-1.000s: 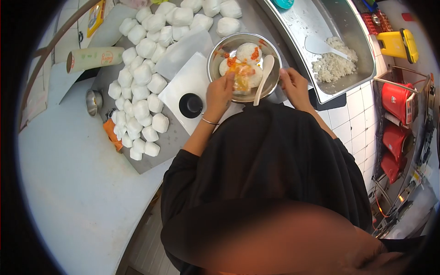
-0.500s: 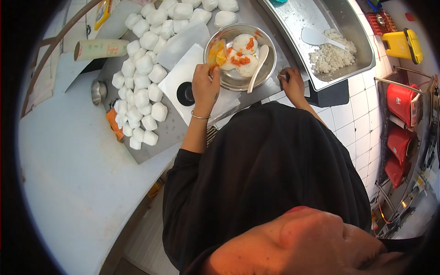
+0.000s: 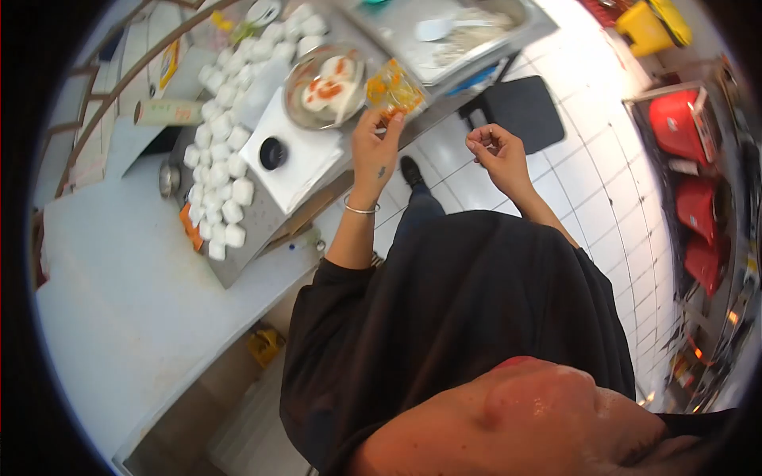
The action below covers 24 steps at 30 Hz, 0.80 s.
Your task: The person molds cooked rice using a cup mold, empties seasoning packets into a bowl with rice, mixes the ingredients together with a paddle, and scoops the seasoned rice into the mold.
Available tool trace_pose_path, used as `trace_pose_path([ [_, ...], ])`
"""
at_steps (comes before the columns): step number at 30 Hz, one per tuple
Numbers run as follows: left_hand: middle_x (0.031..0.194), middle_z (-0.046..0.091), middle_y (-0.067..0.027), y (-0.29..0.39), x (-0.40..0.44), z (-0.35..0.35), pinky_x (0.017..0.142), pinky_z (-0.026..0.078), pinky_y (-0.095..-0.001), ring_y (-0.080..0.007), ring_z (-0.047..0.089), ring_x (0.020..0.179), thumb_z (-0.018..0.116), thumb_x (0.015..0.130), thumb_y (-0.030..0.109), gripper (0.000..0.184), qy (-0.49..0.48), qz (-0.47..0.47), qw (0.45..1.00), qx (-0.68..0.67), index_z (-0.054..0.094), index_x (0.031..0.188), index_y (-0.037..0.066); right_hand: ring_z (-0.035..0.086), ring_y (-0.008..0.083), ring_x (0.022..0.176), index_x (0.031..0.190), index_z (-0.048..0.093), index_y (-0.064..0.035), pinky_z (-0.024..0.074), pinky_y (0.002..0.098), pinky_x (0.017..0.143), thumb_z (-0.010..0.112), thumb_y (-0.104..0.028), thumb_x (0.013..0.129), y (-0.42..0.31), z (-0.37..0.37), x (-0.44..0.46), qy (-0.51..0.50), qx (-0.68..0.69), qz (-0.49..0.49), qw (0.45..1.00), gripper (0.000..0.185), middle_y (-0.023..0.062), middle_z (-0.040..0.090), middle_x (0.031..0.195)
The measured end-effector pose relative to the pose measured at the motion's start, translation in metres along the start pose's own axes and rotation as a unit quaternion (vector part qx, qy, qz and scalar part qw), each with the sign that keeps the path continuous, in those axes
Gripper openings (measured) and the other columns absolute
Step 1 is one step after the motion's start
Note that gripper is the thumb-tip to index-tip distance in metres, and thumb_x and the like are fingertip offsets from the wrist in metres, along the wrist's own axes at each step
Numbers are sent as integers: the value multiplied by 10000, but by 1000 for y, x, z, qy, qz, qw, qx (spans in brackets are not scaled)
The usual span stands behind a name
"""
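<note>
One clear plastic packet (image 3: pixel 394 87), crinkled and streaked with yellow and orange inside, hangs from the left hand (image 3: pixel 375 155), just to the right of one round steel bowl (image 3: pixel 295 97) at the tabletop's (image 3: pixel 260 216) edge. In the bowl lie white mounds (image 3: pixel 340 70) dabbed with red-orange paste – too blurred to count surely – and one pale spoon (image 3: pixel 341 109). Left of the bowl, one shallow black round cup (image 3: pixel 273 153) rests on smooth white sheets (image 3: pixel 290 186); beyond them crowd dozens of plump white wrapped parcels (image 3: pixel 218 170), piled too closely for an exact count. One rectangular steel tray (image 3: pixel 432 82) stands beyond the packet, carrying one white paddle (image 3: pixel 433 29) and grainy rice (image 3: pixel 476 36).

The left forearm reaches forward, back of the hand up, one metal bangle (image 3: pixel 362 209) at the wrist; its thumb and fingers pinch the packet's near edge. The right hand (image 3: pixel 500 155) is raised over the glossy white floor tiles (image 3: pixel 571 194), near one dark flat seat (image 3: pixel 532 115), its wrist bent slightly inward. Its fingers curl toward the thumb – whether they pinch anything, I cannot tell
</note>
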<state>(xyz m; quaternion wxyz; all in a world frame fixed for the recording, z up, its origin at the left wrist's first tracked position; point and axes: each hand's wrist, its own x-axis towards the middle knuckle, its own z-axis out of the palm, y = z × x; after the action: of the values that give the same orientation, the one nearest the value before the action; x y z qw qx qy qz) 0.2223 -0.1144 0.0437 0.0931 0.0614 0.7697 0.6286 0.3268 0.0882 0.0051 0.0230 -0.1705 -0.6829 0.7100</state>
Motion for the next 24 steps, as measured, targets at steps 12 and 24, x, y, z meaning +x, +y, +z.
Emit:
trace_pose_path([
  [12, 842, 594, 7, 47, -107, 272, 636, 397, -206, -41, 496, 721, 669, 905, 132, 159, -282, 61, 954, -74, 689, 973, -11, 642, 88, 801, 1037, 633, 42, 513, 205, 716, 714, -33, 853, -40, -223, -120, 189, 68, -104, 974, 214, 91, 699, 920],
  [24, 775, 641, -13, 87, -24, 576, 598, 425, -227, -55, 533, 695, 692, 902, 172, 194, -362, 82, 927, -47, 688, 948, -17, 471, 85, 708, 999, 686, -55, 406, 230, 632, 775, -87, 780, -31, -492, -46, 382, -163, -107, 904, 239, 12, 658, 821],
])
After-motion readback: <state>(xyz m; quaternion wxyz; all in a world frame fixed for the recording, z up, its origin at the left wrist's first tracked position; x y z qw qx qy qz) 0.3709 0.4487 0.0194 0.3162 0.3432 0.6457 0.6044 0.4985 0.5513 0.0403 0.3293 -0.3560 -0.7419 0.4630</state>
